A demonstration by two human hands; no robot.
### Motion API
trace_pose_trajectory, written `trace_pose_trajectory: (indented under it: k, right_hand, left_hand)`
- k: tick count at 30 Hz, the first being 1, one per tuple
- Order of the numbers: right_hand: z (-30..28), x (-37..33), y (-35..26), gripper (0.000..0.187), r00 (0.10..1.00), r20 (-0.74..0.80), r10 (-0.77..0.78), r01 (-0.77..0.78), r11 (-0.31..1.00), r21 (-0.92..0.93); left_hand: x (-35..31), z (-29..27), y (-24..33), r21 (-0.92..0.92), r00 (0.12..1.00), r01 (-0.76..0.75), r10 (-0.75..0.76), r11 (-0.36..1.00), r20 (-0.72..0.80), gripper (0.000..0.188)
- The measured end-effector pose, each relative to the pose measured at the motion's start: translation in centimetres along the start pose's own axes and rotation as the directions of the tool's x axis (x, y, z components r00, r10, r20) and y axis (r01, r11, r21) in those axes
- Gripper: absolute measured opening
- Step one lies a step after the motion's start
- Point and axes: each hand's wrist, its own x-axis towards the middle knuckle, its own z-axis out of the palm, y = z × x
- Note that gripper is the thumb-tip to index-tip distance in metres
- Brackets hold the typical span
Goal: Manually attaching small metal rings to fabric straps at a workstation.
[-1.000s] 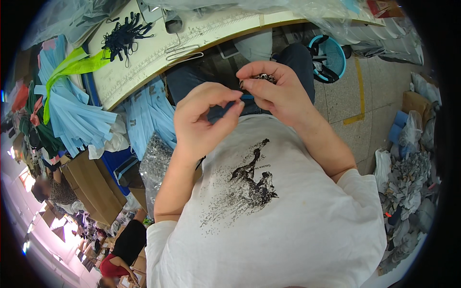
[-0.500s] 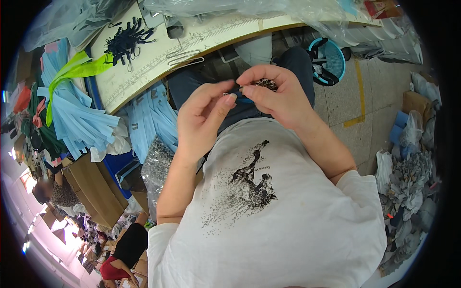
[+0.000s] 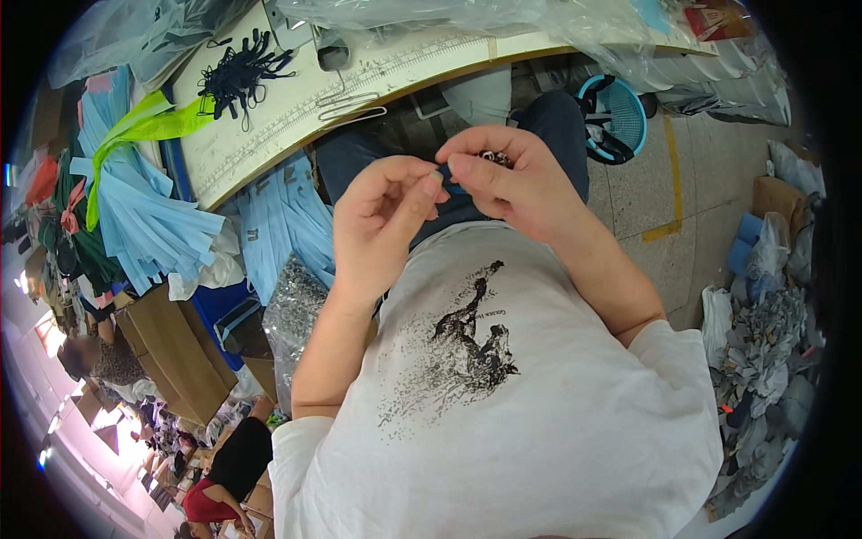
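Above my lap, my left hand point(image 3: 382, 225) and my right hand point(image 3: 521, 184) meet at their fingertips. In the crook of my right fingers sits a cluster of small dark and shiny metallic pieces point(image 3: 495, 157), mostly covered by the hand. My right thumb and forefinger press together beside my left fingertips. The left thumb and forefinger are pinched; whatever lies between them is too small to make out. On the white table point(image 3: 296, 117) beyond my hands lie a heap of dark looped cords point(image 3: 241, 76) and a bent wire point(image 3: 352, 110).
Light blue strips point(image 3: 148, 202) and a bright green strip point(image 3: 135, 135) hang at the table's left. A blue basket point(image 3: 628, 121) stands on the floor beyond my right knee. Grey scraps point(image 3: 763, 350) pile up at right. Cardboard boxes point(image 3: 171, 359) and other people point(image 3: 238, 467) are at lower left.
My fingertips have come closer together, and the right fingers have curled further over the metallic pieces, so fewer of them show. Otherwise the scene is about the same.
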Motion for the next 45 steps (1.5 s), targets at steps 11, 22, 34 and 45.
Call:
trace_pose_trajectory:
  k: [11, 22, 34, 45]
  right_hand:
    - [0.6, 0.0, 0.2, 0.016, 0.999, -0.012, -0.040, 0.040, 0.999, -0.032]
    - [0.8, 0.3, 0.2, 0.014, 0.976, 0.016, -0.217, 0.206, 0.895, -0.396]
    - [-0.1, 0.2, 0.4, 0.017, 0.999, 0.015, 0.048, -0.050, 0.992, 0.113]
    - [0.6, 0.4, 0.6, 0.020, 0.997, -0.072, 0.042, -0.030, 0.986, 0.161]
  left_hand:
    - [-0.1, 0.5, -0.1, 0.276, 0.983, -0.103, 0.140, 0.955, -0.118, 0.014]
    - [-0.3, -0.1, 0.1, 0.159, 0.991, -0.084, 0.099, 0.984, -0.089, 0.017]
    - [-0.4, -0.4, -0.4, 0.105, 0.992, -0.077, 0.087, 0.992, -0.094, 0.021]
    - [0.1, -0.6, -1.7, -0.411, 0.991, -0.100, 0.127, 0.906, 0.039, 0.017]
